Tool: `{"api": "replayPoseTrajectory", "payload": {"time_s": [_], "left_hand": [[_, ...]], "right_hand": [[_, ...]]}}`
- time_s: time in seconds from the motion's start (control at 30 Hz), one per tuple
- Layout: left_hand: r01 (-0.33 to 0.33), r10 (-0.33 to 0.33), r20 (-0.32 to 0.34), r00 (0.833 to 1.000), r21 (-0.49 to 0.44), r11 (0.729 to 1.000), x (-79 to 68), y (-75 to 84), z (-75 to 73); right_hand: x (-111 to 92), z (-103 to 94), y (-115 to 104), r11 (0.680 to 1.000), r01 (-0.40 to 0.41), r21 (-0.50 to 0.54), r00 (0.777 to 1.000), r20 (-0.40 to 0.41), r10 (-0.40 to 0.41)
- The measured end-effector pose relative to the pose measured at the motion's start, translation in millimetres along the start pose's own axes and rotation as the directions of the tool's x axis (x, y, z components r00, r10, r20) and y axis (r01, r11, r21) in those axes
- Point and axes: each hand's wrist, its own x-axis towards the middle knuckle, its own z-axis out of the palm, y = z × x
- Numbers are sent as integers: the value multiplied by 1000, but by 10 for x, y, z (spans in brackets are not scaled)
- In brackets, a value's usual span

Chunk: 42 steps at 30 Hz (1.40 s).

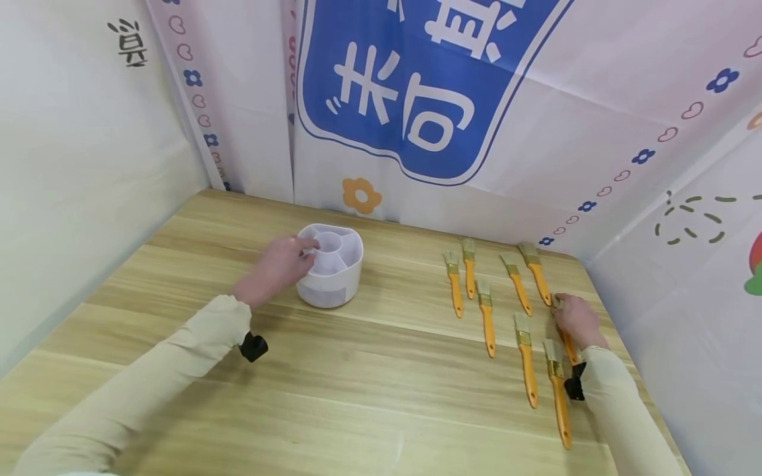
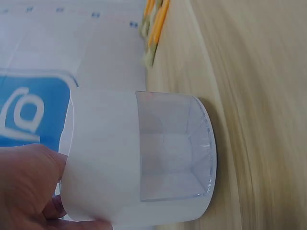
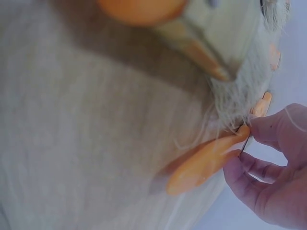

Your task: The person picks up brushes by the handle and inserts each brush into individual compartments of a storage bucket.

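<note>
A round white desk organizer [image 1: 329, 291], split into compartments around a central ring, stands upright on the wooden table. My left hand [image 1: 282, 266] grips its near-left rim, thumb and fingers on either side of the wall; a clear window [image 2: 175, 146] shows on its side. At the far right, my right hand [image 1: 576, 318] pinches a paintbrush with an orange handle [image 3: 206, 163] near its metal band. That brush lies low over the table, partly hidden by the hand. Close beside it is another paintbrush [image 1: 558, 390], whose bristles [image 3: 240, 91] loom large in the right wrist view.
Several more orange-handled paintbrushes [image 1: 527, 363] lie spread over the table's right half, bristles toward the back. Printed white sheets [image 1: 536, 165] wall in the table [image 1: 357, 410] at the back and sides.
</note>
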Motion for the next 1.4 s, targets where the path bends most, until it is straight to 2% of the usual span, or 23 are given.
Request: {"api": "replayPoseTrajectory", "payload": {"time_s": [0.33,0.6,0.77,1.1,1.23,1.4], "left_hand": [[-58,61,66,996,-38,998,-58,448,174],[-136,144,87,986,-86,987,-141,636,243],[-172,183,101,978,-111,979,-140,669,251],[-196,206,110,972,-96,976,-104,645,270],[-202,214,103,971,-117,972,-100,641,295],[-219,230,72,971,-129,967,-71,643,310]], "right_hand": [[-1,13,-40,1000,3,14,1000,4,-3],[10,-11,-67,1000,3,18,1000,4,-3],[18,-28,-49,1000,-4,16,1000,10,4],[-2,-60,-23,998,-53,25,997,58,52],[-38,-134,-8,995,-70,66,996,62,66],[-76,-288,38,993,-46,111,997,64,39]]}}
